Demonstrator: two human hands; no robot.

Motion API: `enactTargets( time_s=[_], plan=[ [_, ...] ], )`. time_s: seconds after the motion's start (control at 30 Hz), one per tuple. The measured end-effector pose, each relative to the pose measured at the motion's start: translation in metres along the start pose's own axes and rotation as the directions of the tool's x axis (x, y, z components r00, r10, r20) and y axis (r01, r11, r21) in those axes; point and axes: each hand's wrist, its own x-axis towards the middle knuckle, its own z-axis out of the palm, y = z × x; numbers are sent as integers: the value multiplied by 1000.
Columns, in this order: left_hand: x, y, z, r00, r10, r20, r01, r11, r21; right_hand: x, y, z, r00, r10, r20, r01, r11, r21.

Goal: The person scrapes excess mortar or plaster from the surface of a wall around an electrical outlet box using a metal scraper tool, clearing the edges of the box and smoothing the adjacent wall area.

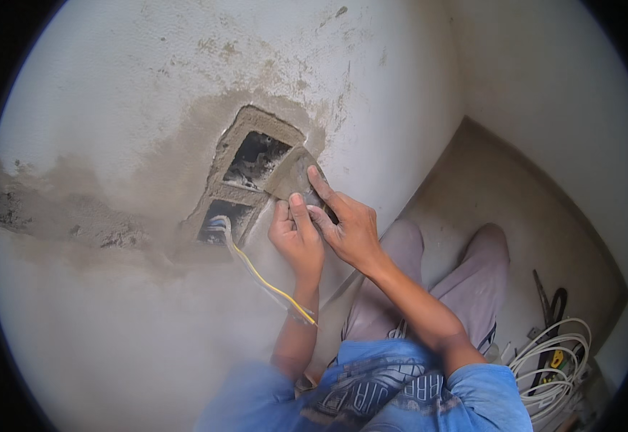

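My left hand (298, 232) and my right hand (346, 221) both grip a flat scraper blade (293, 171), dusty with plaster. Its broad edge lies over the right side of two recessed electrical boxes in the wall. The upper box (254, 159) is dark inside, with rubble or mortar in it. Out of the lower box (230, 213) come several wires (254, 272), one of them yellow, hanging down past my left wrist. Rough mortar (218, 162) frames both boxes. My right index finger lies along the blade, and the scraper's handle is mostly hidden by my right hand.
A rough mortar-filled channel (103, 229) runs left from the boxes along the wall. To the lower right on the floor lie a coil of white cable (554, 351) and dark tools (548, 308), near my bent knees. A wall corner rises at the right.
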Motion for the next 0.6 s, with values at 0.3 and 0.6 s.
enactTargets(
  time_s=[0.3, 0.6],
  plan=[
    [-12, 2, -8, 997, -72, 9, 72, 997, 17, -5, -5, 0, 1000, 17, 13, -18, 996, 88],
    [8, 14, 0, 999, 37, 28, -37, 999, 8, 10, -9, -4, 999, -20, -39, 24, 994, 109]
  ],
)
